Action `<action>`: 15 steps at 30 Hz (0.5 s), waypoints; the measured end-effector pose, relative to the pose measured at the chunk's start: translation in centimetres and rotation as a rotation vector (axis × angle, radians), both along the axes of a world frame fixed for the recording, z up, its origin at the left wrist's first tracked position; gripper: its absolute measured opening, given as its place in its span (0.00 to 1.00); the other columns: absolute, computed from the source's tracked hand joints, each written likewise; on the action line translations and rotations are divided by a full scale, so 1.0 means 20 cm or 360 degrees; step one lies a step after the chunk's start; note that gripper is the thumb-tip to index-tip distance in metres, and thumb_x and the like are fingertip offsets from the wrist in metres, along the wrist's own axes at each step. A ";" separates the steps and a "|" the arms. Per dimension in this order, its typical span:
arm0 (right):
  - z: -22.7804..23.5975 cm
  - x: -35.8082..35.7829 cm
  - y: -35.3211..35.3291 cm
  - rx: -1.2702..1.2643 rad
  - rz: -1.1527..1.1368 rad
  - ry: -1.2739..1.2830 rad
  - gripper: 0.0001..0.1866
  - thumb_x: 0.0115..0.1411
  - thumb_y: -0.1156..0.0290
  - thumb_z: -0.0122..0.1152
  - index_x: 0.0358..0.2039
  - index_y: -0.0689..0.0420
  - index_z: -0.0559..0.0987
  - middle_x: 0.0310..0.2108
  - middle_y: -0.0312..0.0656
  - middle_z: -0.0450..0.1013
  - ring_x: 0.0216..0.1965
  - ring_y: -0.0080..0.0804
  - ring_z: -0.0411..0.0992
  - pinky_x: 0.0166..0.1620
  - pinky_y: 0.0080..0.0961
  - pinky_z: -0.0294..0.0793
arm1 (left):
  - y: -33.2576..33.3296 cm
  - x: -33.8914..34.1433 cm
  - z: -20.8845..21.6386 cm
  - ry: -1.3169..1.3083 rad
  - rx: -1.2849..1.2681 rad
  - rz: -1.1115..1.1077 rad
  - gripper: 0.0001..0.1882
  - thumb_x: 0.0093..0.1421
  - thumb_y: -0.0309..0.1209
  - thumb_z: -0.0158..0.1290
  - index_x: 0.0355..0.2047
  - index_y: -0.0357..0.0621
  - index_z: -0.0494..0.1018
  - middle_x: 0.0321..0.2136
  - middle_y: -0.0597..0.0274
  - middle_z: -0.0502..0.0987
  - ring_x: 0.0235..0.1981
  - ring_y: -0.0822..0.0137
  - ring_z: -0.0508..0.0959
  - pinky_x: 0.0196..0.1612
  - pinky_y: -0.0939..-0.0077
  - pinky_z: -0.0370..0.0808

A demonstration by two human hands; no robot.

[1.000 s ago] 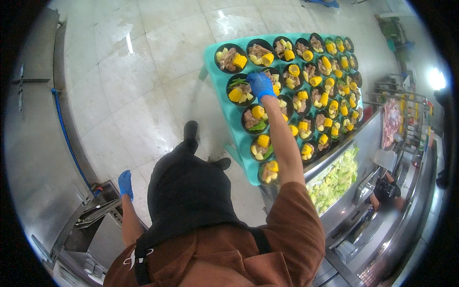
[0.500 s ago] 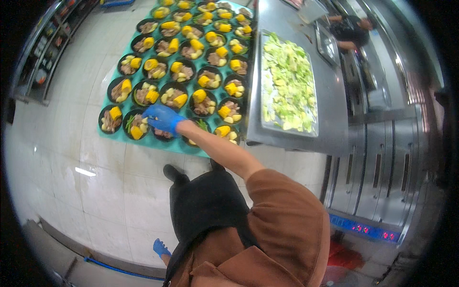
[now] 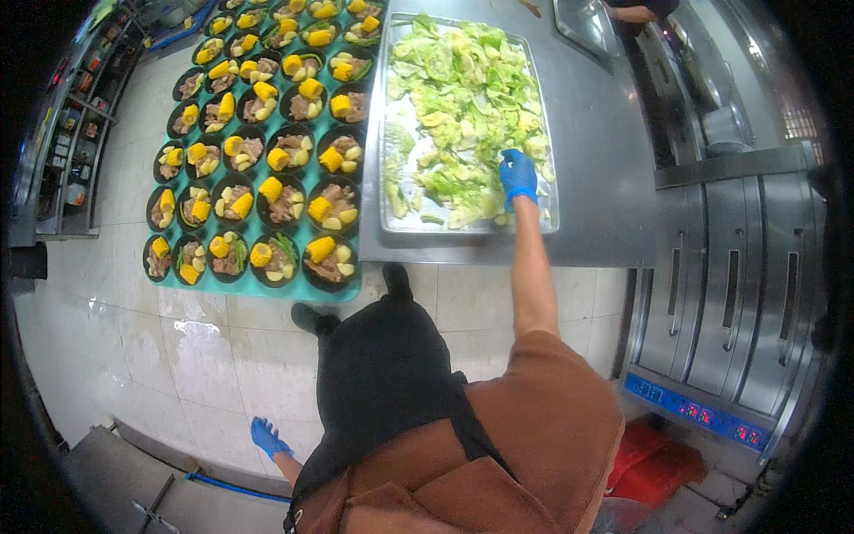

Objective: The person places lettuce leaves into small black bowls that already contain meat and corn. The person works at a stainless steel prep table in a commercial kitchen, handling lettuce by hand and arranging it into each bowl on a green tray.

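My right hand (image 3: 518, 178), in a blue glove, reaches into the right side of a shallow metal tray (image 3: 445, 229) spread with chopped green lettuce (image 3: 463, 98). Its fingers are bent together at the edge of the leaves, and a pale bit shows at the fingertips. Low on the left, well apart from the tables, my left hand (image 3: 268, 438) hangs over the floor, also gloved in blue. Its fingers are apart with nothing in them. Left of the tray stand rows of black bowls (image 3: 331, 261) holding corn pieces, meat and pale chunks; some near ones also hold green beans.
The bowls stand on a green tabletop (image 3: 342, 294) beside the steel table (image 3: 596, 178). Another tray (image 3: 584, 27) lies at the far right, near a person's arm (image 3: 633, 13). Steel ovens (image 3: 712, 294) stand at right, shelving (image 3: 76, 151) at far left.
My right hand has moved from the near row of bowls, rightward to the lettuce tray. The view has shifted right, and a near bowl formerly under the hand now shows beans and corn.
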State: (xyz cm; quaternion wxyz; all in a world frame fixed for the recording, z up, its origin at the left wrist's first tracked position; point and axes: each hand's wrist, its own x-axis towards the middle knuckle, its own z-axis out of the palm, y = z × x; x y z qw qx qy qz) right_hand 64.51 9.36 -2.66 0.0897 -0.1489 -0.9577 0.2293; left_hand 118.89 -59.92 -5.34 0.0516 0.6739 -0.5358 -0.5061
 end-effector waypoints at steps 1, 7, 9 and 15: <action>0.00 0.01 0.07 0.0070 0.0056 -0.0009 0.14 0.51 0.63 0.63 0.38 0.52 0.82 0.37 0.49 0.78 0.41 0.47 0.75 0.46 0.39 0.74 | 0.06 -0.09 0.03 0.0057 -0.0036 -0.0006 0.25 0.62 0.41 0.47 0.58 0.50 0.65 0.49 0.56 0.71 0.47 0.59 0.70 0.47 0.60 0.65; 0.02 -0.05 0.11 0.0429 0.0445 -0.0222 0.12 0.46 0.60 0.67 0.31 0.50 0.82 0.33 0.46 0.78 0.40 0.48 0.73 0.45 0.41 0.73 | 0.56 -1.19 0.36 0.0592 -0.0356 -0.0854 0.25 0.64 0.31 0.48 0.61 0.43 0.62 0.47 0.60 0.71 0.42 0.68 0.71 0.48 0.74 0.67; 0.07 -0.10 0.09 0.0512 0.0565 -0.0397 0.12 0.46 0.60 0.68 0.31 0.51 0.82 0.33 0.46 0.78 0.40 0.49 0.73 0.44 0.41 0.73 | 0.75 -1.57 0.44 0.0614 -0.0410 -0.1153 0.22 0.65 0.30 0.48 0.59 0.40 0.65 0.46 0.60 0.72 0.42 0.70 0.70 0.46 0.77 0.68; 0.19 -0.08 0.15 0.0279 0.0627 -0.0305 0.12 0.44 0.62 0.69 0.29 0.53 0.81 0.33 0.48 0.77 0.40 0.49 0.72 0.44 0.42 0.74 | 1.64 -2.43 0.65 0.0979 -0.0415 -0.2106 0.19 0.62 0.28 0.52 0.53 0.37 0.72 0.47 0.60 0.76 0.43 0.69 0.75 0.49 0.75 0.71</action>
